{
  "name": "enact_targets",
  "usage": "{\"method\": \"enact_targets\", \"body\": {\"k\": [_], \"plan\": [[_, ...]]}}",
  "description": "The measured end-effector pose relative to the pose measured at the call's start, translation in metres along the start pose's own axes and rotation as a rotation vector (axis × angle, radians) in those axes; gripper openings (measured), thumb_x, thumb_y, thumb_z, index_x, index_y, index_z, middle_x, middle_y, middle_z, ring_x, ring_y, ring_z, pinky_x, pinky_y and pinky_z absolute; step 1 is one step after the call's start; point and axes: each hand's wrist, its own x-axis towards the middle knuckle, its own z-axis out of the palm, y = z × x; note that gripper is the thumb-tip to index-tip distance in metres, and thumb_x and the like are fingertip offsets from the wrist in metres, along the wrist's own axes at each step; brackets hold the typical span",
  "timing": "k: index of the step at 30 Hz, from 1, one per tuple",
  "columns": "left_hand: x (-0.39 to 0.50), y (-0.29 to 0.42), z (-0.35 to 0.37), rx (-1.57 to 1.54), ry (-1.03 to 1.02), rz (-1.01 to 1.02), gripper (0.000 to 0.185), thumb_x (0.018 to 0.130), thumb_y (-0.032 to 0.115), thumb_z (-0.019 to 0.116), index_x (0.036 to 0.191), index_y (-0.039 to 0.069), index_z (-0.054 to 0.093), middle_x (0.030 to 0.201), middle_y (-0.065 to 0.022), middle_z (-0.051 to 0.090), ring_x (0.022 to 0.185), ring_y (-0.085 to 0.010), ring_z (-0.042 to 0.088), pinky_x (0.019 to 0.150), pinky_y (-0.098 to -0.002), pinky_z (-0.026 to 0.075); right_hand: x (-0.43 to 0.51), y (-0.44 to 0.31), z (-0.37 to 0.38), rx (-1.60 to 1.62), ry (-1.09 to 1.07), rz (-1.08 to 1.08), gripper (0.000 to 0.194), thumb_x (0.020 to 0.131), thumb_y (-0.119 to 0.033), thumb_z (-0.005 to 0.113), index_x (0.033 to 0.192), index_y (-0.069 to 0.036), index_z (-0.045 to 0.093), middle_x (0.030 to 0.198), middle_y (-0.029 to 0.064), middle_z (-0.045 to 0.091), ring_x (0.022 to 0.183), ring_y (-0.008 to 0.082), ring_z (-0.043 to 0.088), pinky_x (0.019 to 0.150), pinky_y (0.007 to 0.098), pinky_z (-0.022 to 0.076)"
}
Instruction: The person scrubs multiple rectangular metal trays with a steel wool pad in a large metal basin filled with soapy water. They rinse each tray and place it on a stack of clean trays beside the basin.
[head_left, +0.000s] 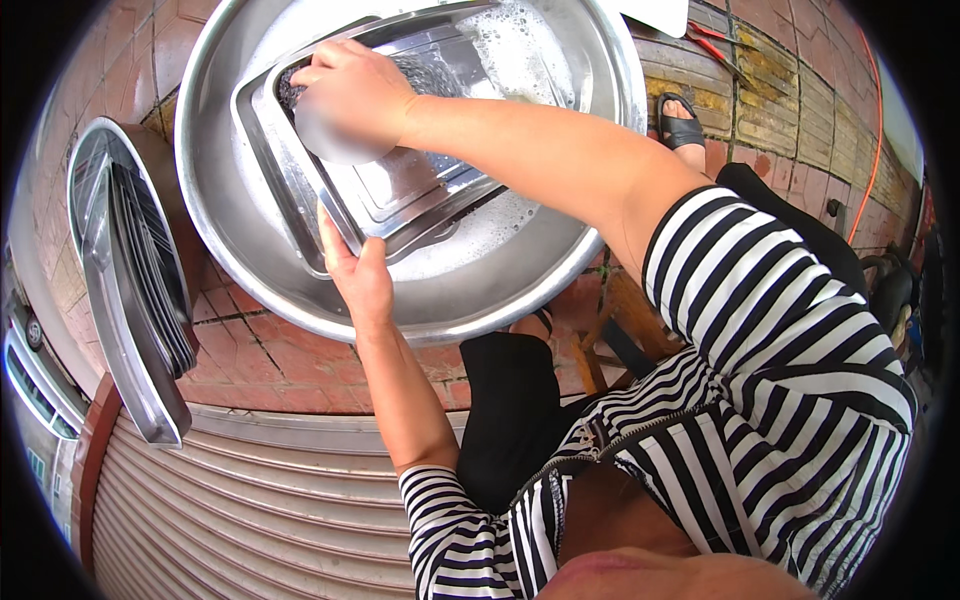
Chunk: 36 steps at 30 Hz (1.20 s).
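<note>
A large round metal basin (480, 309) holds soapy water. In it, a rectangular stainless steel tray (341, 214) lies tilted, with at least one more metal tray (259, 150) beneath it. My left hand (360, 274) grips the near corner of the upper tray, thumb on the rim. My right hand (349, 101) presses near the tray's far left corner, fingers bent over a dark, mesh-like scouring pad (287, 91) that shows at the fingertips. A blurred patch covers part of that hand. White suds (514, 45) float at the basin's right side.
Left of the basin, a metal tub (79, 142) holds a stack of metal trays (146, 255). Red-handled tongs or shears (709, 45) lie on the paving at upper right. A wooden stool (592, 360) stands near my legs. A ribbed roller shutter (247, 510) runs along the bottom left.
</note>
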Motion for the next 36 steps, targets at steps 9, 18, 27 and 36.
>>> {"method": "enact_targets", "body": {"k": [9,18,27,36], "plan": [[-0.004,0.012,0.005,0.078,0.002,-0.002,0.077,0.075,-0.009,0.047,0.151,-0.004,0.034,0.131,-0.0099,0.055,0.112,-0.0161,0.055,0.096,-0.0253,0.043,0.006,0.001,0.014,-0.028,0.008,-0.026,0.019,0.085,-0.024,0.067,0.101,-0.016,0.070,0.094,0.0044,0.062,0.096,0.0254,0.062,0.080,0.0385,0.0536],[-0.002,0.004,0.002,0.030,0.033,-0.005,0.076,0.076,-0.008,0.049,0.151,-0.005,0.033,0.135,-0.0124,0.053,0.116,-0.0182,0.054,0.100,-0.0274,0.041,-0.018,-0.025,-0.025,0.098,-0.341,-0.253,0.024,0.080,-0.022,0.067,0.101,-0.010,0.069,0.094,0.0116,0.065,0.096,0.0317,0.064,0.079,0.0435,0.0551],[-0.006,0.004,0.000,0.143,-0.014,0.025,0.075,0.077,-0.007,0.048,0.151,-0.005,0.032,0.136,-0.0159,0.053,0.121,-0.0220,0.053,0.104,-0.0295,0.039,0.005,0.010,0.025,0.060,0.052,-0.073,0.017,0.089,-0.025,0.066,0.103,-0.015,0.070,0.094,0.0038,0.062,0.086,0.0279,0.065,0.076,0.0389,0.0540],[0.002,-0.013,-0.010,-0.186,-0.102,-0.007,0.053,0.101,0.011,0.054,0.150,-0.002,0.036,0.135,-0.0113,0.054,0.121,-0.0183,0.052,0.105,-0.0329,0.040,-0.086,-0.024,-0.025,0.155,-0.487,-0.164,0.018,0.089,-0.027,0.064,0.105,-0.021,0.069,0.096,0.0041,0.058,0.094,0.0269,0.061,0.076,0.0439,0.0521]]}}
